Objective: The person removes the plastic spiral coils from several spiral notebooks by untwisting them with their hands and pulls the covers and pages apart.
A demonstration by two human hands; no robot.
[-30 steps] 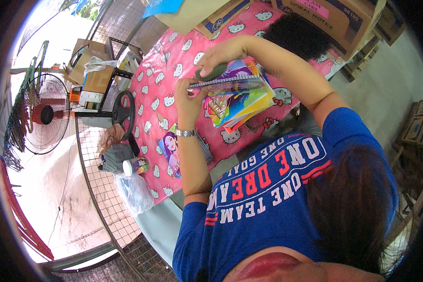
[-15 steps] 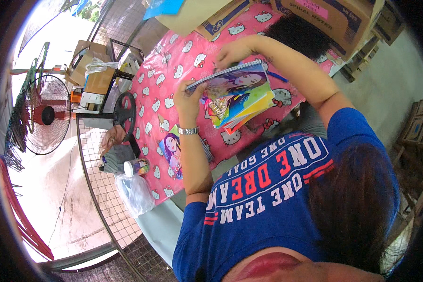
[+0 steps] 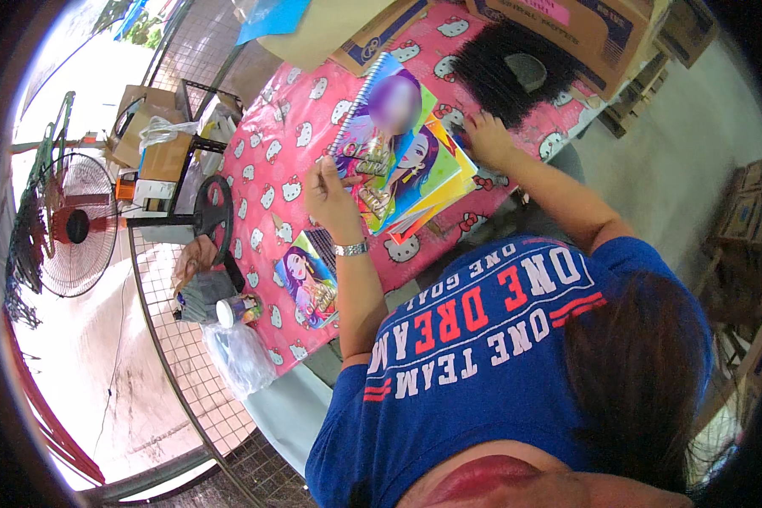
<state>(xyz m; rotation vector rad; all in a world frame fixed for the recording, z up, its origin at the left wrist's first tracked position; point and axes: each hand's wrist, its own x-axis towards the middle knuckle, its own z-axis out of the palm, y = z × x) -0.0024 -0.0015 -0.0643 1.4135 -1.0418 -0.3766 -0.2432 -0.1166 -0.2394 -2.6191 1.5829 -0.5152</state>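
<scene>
At upper centre, the left hand (image 3: 328,196) pinches a likely light, bendy spiral notebook (image 3: 383,127), best held along its coil; whether the right hand (image 3: 491,142) grips anything, I cannot tell.

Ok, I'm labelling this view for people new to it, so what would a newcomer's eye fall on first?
Probably the bright pink tablecloth with white cat faces, spread across the table at the upper middle. Next, the colourful spiral notebook in the left hand, above the fanned stack of bright notebooks. The large fan with its red and black centre stands out at the far left.
</scene>
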